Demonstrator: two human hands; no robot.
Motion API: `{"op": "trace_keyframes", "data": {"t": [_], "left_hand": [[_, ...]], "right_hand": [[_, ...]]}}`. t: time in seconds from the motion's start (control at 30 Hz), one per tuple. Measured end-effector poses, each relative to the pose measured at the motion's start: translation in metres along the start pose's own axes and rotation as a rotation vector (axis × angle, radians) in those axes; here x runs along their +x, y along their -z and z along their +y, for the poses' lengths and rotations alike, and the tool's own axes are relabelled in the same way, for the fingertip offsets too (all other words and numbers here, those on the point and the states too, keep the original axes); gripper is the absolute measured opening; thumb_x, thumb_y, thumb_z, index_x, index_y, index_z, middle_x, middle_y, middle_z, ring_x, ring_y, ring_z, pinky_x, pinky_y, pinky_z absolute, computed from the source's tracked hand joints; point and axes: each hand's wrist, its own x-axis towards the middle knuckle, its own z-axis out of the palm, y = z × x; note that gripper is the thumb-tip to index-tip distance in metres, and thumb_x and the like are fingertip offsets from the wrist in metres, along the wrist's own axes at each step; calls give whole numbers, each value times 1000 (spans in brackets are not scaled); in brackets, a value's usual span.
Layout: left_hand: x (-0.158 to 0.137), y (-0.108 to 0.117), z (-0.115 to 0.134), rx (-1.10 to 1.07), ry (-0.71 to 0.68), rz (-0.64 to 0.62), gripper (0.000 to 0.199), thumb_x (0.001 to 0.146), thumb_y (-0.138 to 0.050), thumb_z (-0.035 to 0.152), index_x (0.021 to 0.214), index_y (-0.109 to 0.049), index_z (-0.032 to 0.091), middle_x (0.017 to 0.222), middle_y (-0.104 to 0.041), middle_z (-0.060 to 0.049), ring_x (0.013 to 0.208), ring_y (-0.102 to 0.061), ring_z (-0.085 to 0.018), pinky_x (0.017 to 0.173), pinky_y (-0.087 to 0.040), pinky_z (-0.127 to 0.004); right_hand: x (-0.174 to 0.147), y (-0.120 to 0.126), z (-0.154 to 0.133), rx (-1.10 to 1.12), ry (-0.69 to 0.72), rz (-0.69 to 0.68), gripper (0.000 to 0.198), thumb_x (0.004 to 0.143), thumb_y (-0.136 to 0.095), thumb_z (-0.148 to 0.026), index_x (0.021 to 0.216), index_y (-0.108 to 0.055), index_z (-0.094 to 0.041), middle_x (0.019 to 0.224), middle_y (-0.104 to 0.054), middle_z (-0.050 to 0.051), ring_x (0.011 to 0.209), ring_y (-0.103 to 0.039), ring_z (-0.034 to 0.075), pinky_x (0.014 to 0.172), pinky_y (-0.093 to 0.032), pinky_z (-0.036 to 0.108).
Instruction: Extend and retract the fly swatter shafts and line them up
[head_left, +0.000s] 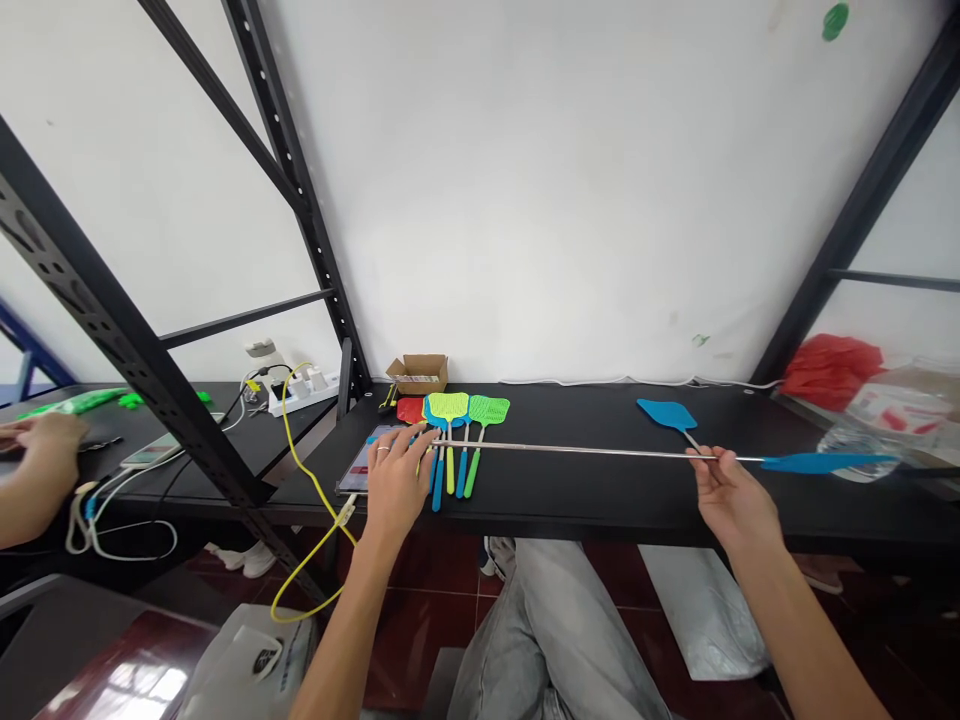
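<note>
A fly swatter with a blue head (825, 462) and a long, thin metal shaft (570, 449) lies stretched level across the front of me. My left hand (401, 478) is closed around its left end, mostly hiding the handle. Thumb and fingers of my right hand (731, 500) pinch the shaft close to the head. Just behind the right hand, a second blue fly swatter (667, 412) rests on the black table (585, 505). Beside my left hand lie several fly swatters with a yellow head (448, 406), a green head (489, 410) and a red head (409, 410), partly overlapping.
An open cardboard box (418, 373) stands by the wall. A tablet-like device (356, 474) lies partly under my left hand, with a yellow cable (300, 462) nearby. At right are a red bag (829, 372) and clear plastic. Another person's hand (45, 450) is far left.
</note>
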Motion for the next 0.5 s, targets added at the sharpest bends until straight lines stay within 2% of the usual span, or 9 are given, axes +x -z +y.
{"op": "trace_keyframes", "data": {"t": [0.07, 0.1, 0.13, 0.2, 0.27, 0.37, 0.43, 0.5], "left_hand": [[-2, -3, 17, -136, 48, 43, 22, 88, -58, 28, 104, -73, 27, 110, -68, -10, 108, -56, -29, 91, -40, -38], [-4, -6, 25, -244, 82, 7, 21, 88, -58, 30, 102, -73, 25, 100, -69, -9, 98, -59, -26, 85, -42, -35], [-7, -11, 31, -366, 137, -60, 21, 89, -57, 32, 101, -72, 23, 88, -68, -7, 85, -60, -22, 76, -44, -32], [-12, -25, 39, -641, 283, -275, 28, 89, -56, 40, 103, -69, 19, 67, -61, -3, 61, -54, -15, 58, -39, -26], [-17, -39, 40, -886, 462, -391, 37, 87, -58, 48, 105, -67, 16, 62, -57, 0, 50, -45, -10, 48, -33, -23], [-19, -51, 33, -1141, 649, -329, 46, 83, -62, 52, 110, -61, 15, 66, -58, 1, 45, -42, -7, 42, -27, -20], [-17, -50, 27, -1245, 706, -240, 50, 79, -67, 53, 109, -59, 15, 66, -58, 1, 45, -44, -7, 41, -27, -19], [-16, -44, 23, -1295, 730, -182, 51, 77, -69, 54, 108, -59, 15, 67, -59, 2, 44, -46, -7, 41, -28, -19]], "right_hand": [[2, 1, 2, 35, 21, 19, 11, 84, -72, -26, 77, -67, -20, 87, -69, 1, 92, -70, 13, 76, -59, 15], [2, 0, 3, 48, 25, 22, 11, 85, -71, -26, 77, -66, -20, 88, -69, 1, 93, -70, 13, 79, -58, 15], [2, -1, 4, 59, 25, 15, 12, 84, -72, -27, 78, -66, -20, 89, -70, 1, 96, -70, 14, 80, -58, 16], [0, -5, 6, 80, 18, -12, 13, 82, -75, -29, 79, -65, -20, 92, -70, 2, 99, -69, 15, 82, -59, 16], [-3, -9, 8, 102, 4, -33, 17, 77, -79, -30, 80, -66, -20, 92, -70, 2, 101, -69, 16, 82, -59, 17], [-5, -9, 11, 130, -14, -20, 14, 77, -78, -28, 78, -68, -20, 92, -70, 2, 102, -68, 16, 82, -59, 16], [-5, -5, 16, 137, 9, 5, 5, 81, -73, -25, 78, -70, -22, 94, -70, 3, 105, -68, 17, 81, -59, 16], [-6, -1, 23, 114, 26, 14, 7, 85, -67, -25, 79, -71, -26, 102, -70, 3, 111, -65, 19, 80, -61, 20]]}}
